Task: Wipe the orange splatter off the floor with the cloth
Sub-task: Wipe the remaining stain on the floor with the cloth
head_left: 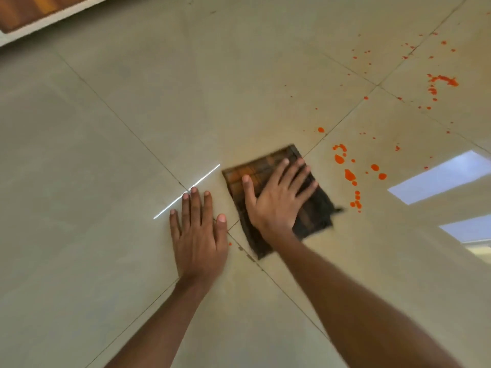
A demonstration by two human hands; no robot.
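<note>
The floor (pixel 79 181) under you was large beige tile, smooth and glossy. It mirrored pale blue window light (pixel 438 176) at the right and threw a thin white glint (pixel 196 183) near the middle. The grout lines (pixel 119 120) were thin, dark and matt. Your cloth (pixel 314 212) was woven fabric, dark brown, checked and matt. Its right edge was frayed with a loose thread sticking out, and its far left corner was stained orange. The orange splatter (pixel 349 175) to its right looked opaque, thick and wet, in blobs and fine dots. At the far left was a brown striped wood-look panel (pixel 32 11), blurred, edged by a plain white trim (pixel 53 21).
</note>
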